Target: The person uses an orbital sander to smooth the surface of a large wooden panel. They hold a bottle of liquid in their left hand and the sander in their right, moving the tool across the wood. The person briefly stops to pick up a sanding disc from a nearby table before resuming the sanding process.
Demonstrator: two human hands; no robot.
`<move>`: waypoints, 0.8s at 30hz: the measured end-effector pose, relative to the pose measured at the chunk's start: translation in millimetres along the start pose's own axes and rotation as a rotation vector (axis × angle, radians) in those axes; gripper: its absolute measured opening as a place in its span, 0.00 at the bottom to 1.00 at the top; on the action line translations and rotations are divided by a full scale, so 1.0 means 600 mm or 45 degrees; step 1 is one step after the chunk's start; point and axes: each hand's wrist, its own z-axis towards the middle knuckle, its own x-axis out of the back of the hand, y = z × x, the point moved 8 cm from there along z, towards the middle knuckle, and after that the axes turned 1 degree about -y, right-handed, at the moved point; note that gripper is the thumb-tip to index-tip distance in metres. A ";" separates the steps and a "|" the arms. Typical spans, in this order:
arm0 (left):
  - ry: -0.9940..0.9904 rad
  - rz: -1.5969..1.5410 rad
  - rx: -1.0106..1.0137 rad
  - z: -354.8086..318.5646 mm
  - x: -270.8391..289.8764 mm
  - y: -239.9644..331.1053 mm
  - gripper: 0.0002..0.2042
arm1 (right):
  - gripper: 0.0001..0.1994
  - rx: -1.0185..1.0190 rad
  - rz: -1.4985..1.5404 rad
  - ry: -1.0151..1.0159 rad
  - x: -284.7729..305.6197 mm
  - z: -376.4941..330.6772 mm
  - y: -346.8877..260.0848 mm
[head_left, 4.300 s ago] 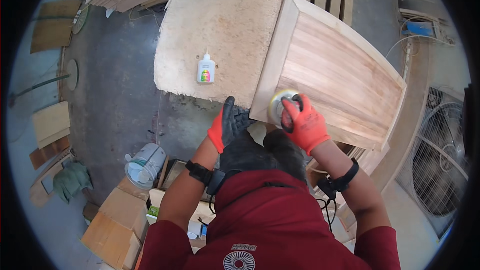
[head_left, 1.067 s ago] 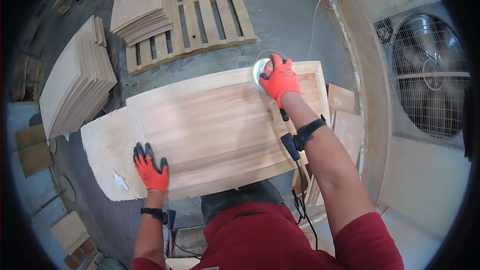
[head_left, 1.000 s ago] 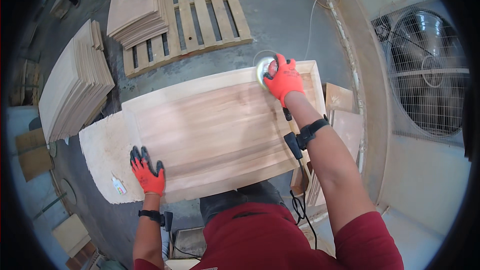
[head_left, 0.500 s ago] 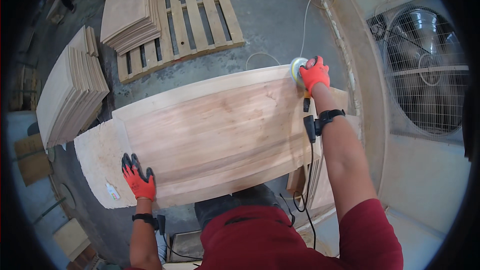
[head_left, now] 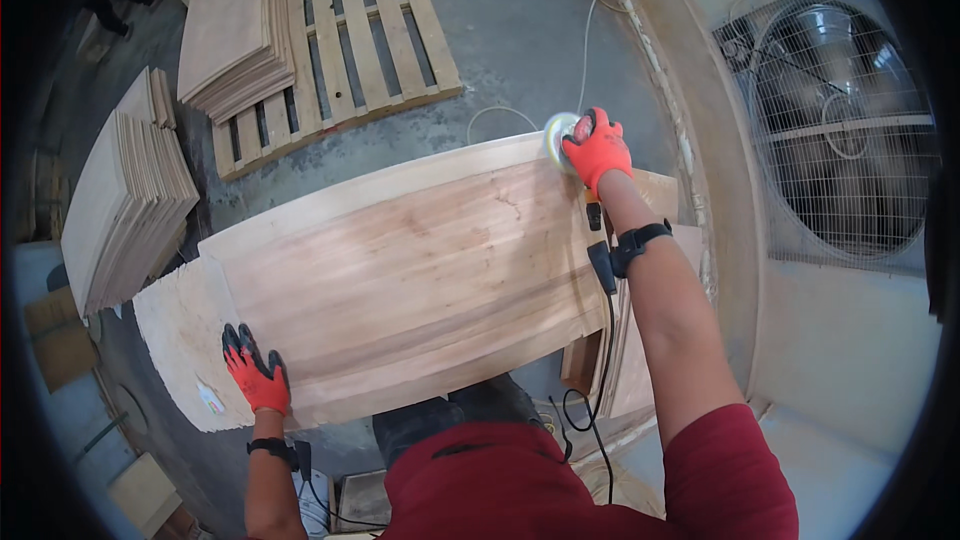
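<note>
A large pale wooden panel with a raised border lies across the work surface in front of me. At its far right corner, my right hand, in a red glove, grips a round sander whose disc edge rests against the panel. A hose trails off from the sander toward the back. My left hand, in a red glove with black fingertips, lies flat with fingers spread near the panel's left end. Beside it, a small white bottle lies on the rough pale board.
Behind the panel stands a slatted wooden pallet holding a stack of thin boards. Another board stack leans at the left. A caged wall fan is on the right. Black cables hang from my wrist straps. A person's legs show far left.
The whole scene has shifted slightly left in the picture. My right hand still holds the sander at the far right corner, and my left hand stays flat by the left end.
</note>
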 end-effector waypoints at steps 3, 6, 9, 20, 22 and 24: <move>-0.002 0.017 0.042 -0.004 0.009 0.007 0.39 | 0.39 0.033 -0.003 -0.026 -0.006 -0.028 0.014; 0.013 -0.003 -0.006 -0.002 0.012 0.014 0.40 | 0.40 0.041 0.055 -0.051 -0.007 -0.074 0.024; 0.057 0.006 -0.039 -0.009 0.006 -0.002 0.41 | 0.41 0.112 0.045 -0.072 -0.021 -0.108 0.046; -0.001 0.018 0.004 -0.008 -0.005 -0.016 0.40 | 0.41 0.094 -0.020 -0.063 -0.006 -0.026 -0.014; 0.063 0.010 -0.038 -0.010 -0.001 -0.016 0.37 | 0.41 0.114 -0.007 -0.086 -0.012 -0.065 0.006; 0.081 -0.040 -0.076 -0.003 0.007 0.000 0.37 | 0.40 0.099 -0.004 -0.055 -0.016 -0.103 0.047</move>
